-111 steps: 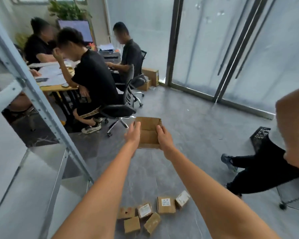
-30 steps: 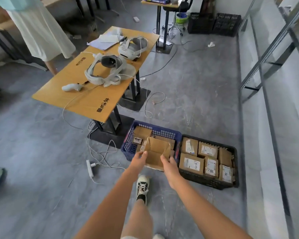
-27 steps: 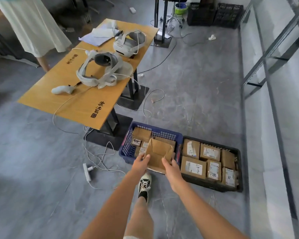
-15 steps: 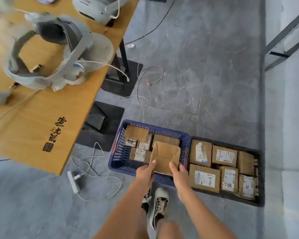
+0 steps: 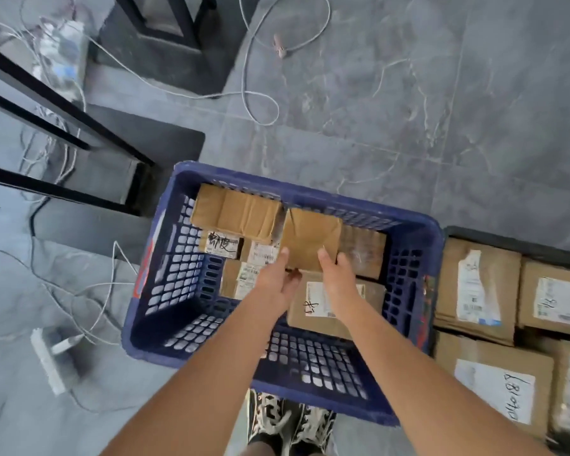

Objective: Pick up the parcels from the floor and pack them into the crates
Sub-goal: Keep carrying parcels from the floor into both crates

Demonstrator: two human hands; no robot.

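A plain brown cardboard parcel is held over the far side of the blue crate. My left hand grips its near left edge and my right hand grips its near right edge. Below it lie several other parcels, among them a taped brown box at the far left and a labelled box just under my right wrist. A black crate full of labelled parcels stands directly to the right.
Black table legs and their base plates stand to the left of the blue crate. Loose white cables and a power strip lie on the grey floor. My patterned shoes touch the crate's near wall.
I have walked from the parcels on the floor to the crates and bent down. The parcel has gone from chest height to low inside the blue crate, both hands still on it.
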